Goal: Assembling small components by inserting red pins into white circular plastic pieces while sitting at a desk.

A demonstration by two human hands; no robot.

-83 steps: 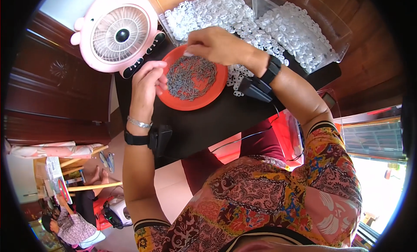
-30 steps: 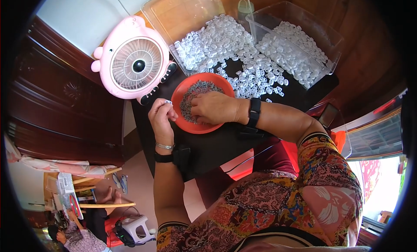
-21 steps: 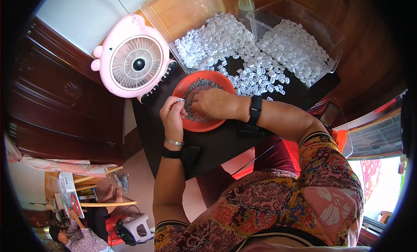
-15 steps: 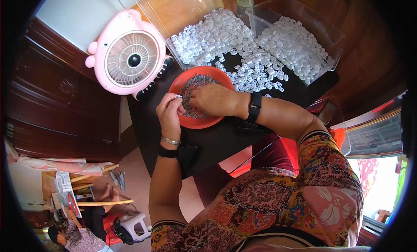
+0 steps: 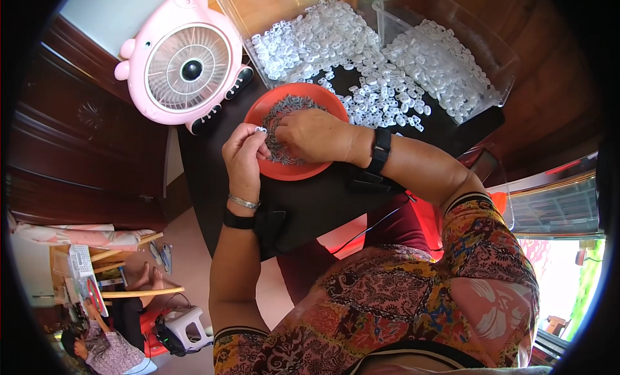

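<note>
A red-orange bowl (image 5: pixel 299 172) on the dark table holds a heap of small grey screws or nails (image 5: pixel 292 107). At its left rim, my left hand (image 5: pixel 243 152) is closed, pinching a small white plastic piece (image 5: pixel 261 129) between thumb and fingertips. My right hand (image 5: pixel 315 135) reaches into the bowl with its fingers curled down among the grey bits; whatever its fingertips hold is hidden. Beyond the bowl, many loose white oval plastic pieces (image 5: pixel 385 98) with holes lie spread on the table.
Two clear plastic bins, the left bin (image 5: pixel 253 62) and the right bin (image 5: pixel 507 91), stand at the back full of white pieces. A pink animal-shaped fan (image 5: pixel 139 84) is at the left of the dark table (image 5: pixel 310 210). Another person (image 5: pixel 116 349) sits at the lower left.
The view has shifted slightly. My left hand still pinches the white piece, and my right hand stays in the bowl with little change.
</note>
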